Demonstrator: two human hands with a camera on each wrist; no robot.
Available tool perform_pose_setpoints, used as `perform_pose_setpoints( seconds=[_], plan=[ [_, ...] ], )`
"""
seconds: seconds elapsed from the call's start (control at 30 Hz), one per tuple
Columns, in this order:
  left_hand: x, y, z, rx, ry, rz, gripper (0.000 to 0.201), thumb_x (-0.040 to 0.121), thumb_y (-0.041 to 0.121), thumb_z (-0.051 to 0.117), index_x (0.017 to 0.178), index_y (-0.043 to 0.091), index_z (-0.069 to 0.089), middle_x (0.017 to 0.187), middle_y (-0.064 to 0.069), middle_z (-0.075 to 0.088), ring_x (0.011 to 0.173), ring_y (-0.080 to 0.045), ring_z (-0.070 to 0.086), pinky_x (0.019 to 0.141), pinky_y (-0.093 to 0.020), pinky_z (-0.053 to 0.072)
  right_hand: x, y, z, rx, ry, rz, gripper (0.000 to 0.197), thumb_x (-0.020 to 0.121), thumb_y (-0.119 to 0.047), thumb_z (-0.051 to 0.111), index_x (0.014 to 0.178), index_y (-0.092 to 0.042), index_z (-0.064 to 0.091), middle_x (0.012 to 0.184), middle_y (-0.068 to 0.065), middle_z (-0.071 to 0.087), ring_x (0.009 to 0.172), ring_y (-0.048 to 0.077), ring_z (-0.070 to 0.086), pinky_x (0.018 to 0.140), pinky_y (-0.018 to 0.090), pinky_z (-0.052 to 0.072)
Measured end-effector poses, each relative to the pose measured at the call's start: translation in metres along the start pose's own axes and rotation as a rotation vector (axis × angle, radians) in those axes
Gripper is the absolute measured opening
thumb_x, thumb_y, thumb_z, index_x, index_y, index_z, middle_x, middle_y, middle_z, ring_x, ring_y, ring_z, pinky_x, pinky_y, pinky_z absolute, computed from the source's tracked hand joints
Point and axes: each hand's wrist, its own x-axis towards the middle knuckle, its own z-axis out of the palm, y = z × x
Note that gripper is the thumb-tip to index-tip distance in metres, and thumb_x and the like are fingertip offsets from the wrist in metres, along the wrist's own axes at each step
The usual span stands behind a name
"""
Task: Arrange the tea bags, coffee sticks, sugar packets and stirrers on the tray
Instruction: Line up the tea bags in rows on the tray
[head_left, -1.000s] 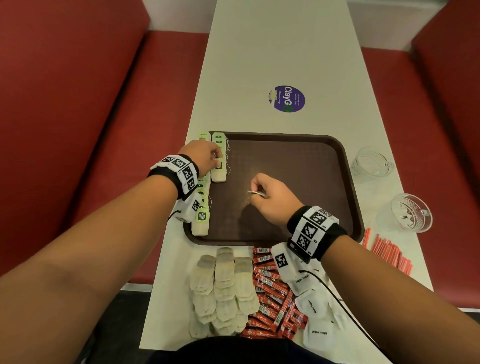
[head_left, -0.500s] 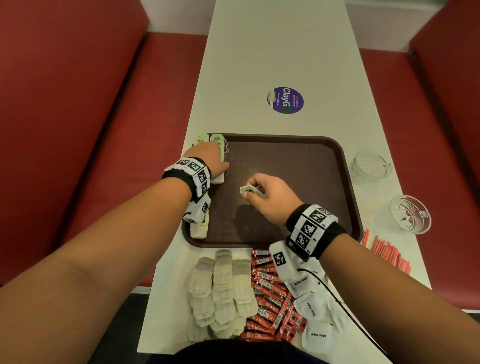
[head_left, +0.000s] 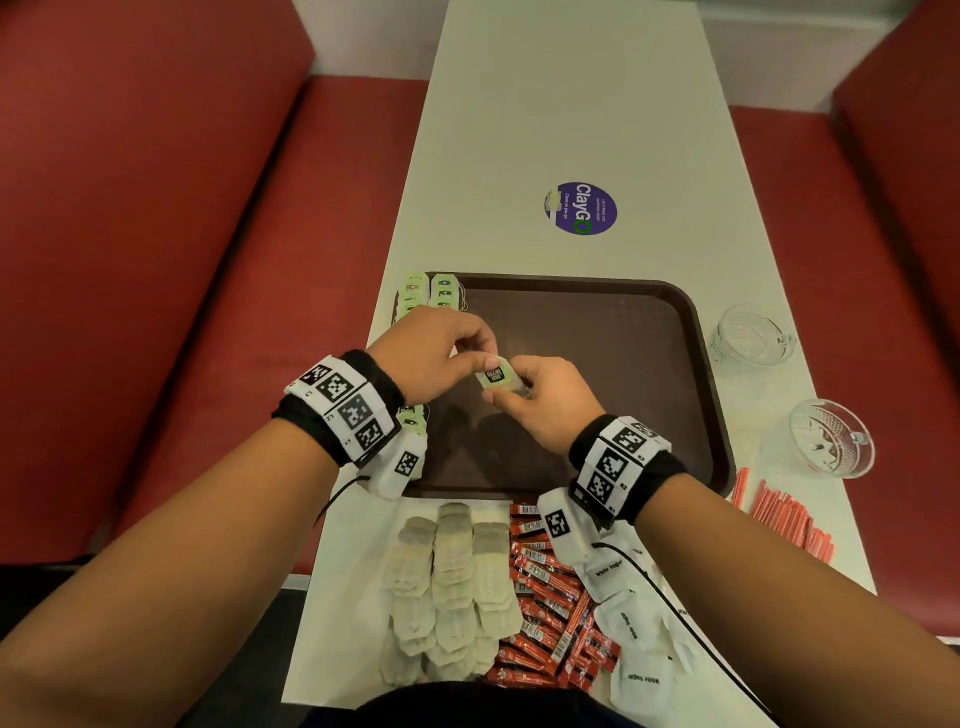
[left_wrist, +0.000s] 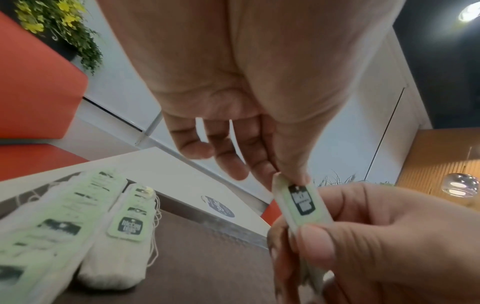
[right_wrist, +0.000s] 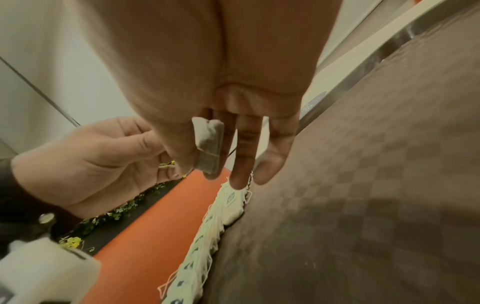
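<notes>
Left hand (head_left: 431, 353): your thumb and forefinger pinch the tea bag's (head_left: 497, 375) pale-green paper tag.
Right hand (head_left: 545, 400): you pinch its soft pouch.
Tray (head_left: 696, 332): brown, textured, round-cornered.

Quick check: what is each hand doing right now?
Left hand: pinches the tag of the tea bag.
Right hand: pinches the same tea bag, above the tray.

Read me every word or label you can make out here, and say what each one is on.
"ClayGO": round purple sticker on the white table; its smaller print is unreadable.
"White Sugar": white paper sugar packets.
Green tea bag tag pinched by both hands: dark logo, blurred.
Red coffee sticks: barcodes only, unreadable.
</notes>
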Motion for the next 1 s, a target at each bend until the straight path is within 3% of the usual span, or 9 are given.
perform_pose_setpoints(
  seconds=[0.1,0.17,0.3,0.43,0.5,0.7,0.77,0.87,1.0],
  plan=[
    [-0.002,0.001,0.002,0.02,-0.015,0.001,0.003,0.095,0.027,0.064,0.093,0.025,0.065,0.081,0.011,0.066,0.069,0.004,0.054,0.065,-0.016,0.037,0.003,0.0,-0.002,-0.001,0.022,0.038,0.024,0.087,-0.036,0.074,0.073,-0.019,0.066,0.064,0.001,0.06,0.06,0.017,0.054,0.059,0.035,0.046],
    [-0.002,0.0,0.002,-0.006,-0.001,-0.009,0.002,0.095,0.026,0.063,0.093,0.025,0.064,0.08,0.009,0.067,0.068,0.0,0.056,0.063,-0.017,0.04,0.003,0.0,-0.005,-0.025,-0.004,0.059,0.021,0.086,-0.038,0.075,0.076,-0.022,0.068,0.064,-0.005,0.06,0.059,0.011,0.053,0.06,0.032,0.045],
    [0.006,-0.013,-0.013,0.048,0.03,-0.096,0.001,0.094,0.025,0.066,0.093,0.025,0.066,0.076,0.012,0.065,0.07,-0.002,0.058,0.067,-0.021,0.045,-0.006,0.006,-0.006,-0.116,-0.162,0.096,0.031,0.086,-0.04,0.076,0.111,-0.022,0.069,0.092,-0.012,0.069,0.083,0.004,0.062,0.08,0.024,0.051],
    [0.016,-0.034,-0.019,0.232,-0.267,-0.243,0.003,0.094,0.027,0.066,0.091,0.027,0.068,0.084,0.011,0.068,0.076,-0.006,0.06,0.064,-0.022,0.044,-0.015,0.014,-0.005,-0.339,-0.386,0.115,0.028,0.083,-0.041,0.078,0.103,-0.022,0.072,0.096,-0.011,0.07,0.089,0.007,0.065,0.079,0.021,0.051],
    [0.021,-0.042,-0.014,0.3,-0.366,-0.278,0.003,0.093,0.027,0.067,0.092,0.025,0.069,0.087,0.01,0.068,0.077,-0.009,0.06,0.062,-0.019,0.042,-0.019,0.016,-0.003,-0.426,-0.487,0.122,0.028,0.08,-0.043,0.08,0.1,-0.023,0.074,0.096,-0.009,0.072,0.089,0.01,0.066,0.081,0.026,0.055],
    [0.038,-0.054,-0.006,0.351,-0.156,-0.319,0.007,0.092,0.022,0.065,0.088,0.025,0.07,0.085,0.01,0.065,0.081,-0.013,0.061,0.061,-0.022,0.041,-0.024,0.018,0.005,-0.508,-0.576,0.118,0.015,0.081,-0.036,0.08,0.089,-0.023,0.077,0.091,-0.008,0.073,0.085,0.013,0.066,0.079,0.032,0.058],
    [0.042,-0.054,-0.004,0.384,-0.138,-0.355,0.003,0.089,0.028,0.07,0.089,0.025,0.069,0.091,0.007,0.063,0.085,-0.016,0.06,0.066,-0.028,0.042,-0.024,0.018,0.005,-0.511,-0.577,0.117,0.012,0.083,-0.034,0.078,0.088,-0.023,0.078,0.091,-0.008,0.073,0.085,0.013,0.066,0.077,0.029,0.057],
    [0.044,-0.048,0.003,0.447,-0.051,-0.415,0.023,0.088,0.046,0.068,0.094,0.025,0.06,0.09,0.004,0.059,0.083,-0.017,0.055,0.071,-0.031,0.044,-0.026,0.017,0.006,-0.52,-0.571,0.108,0.012,0.085,-0.032,0.076,0.091,-0.022,0.078,0.092,-0.007,0.073,0.085,0.013,0.066,0.075,0.027,0.055],
    [0.044,-0.04,0.019,0.589,-0.146,-0.436,0.044,0.087,0.059,0.059,0.099,0.017,0.054,0.093,-0.002,0.061,0.087,-0.024,0.058,0.072,-0.033,0.049,-0.03,0.014,0.005,-0.531,-0.555,0.098,0.012,0.086,-0.03,0.074,0.094,-0.022,0.078,0.092,-0.008,0.073,0.085,0.013,0.066,0.076,0.028,0.056]
  ],
)
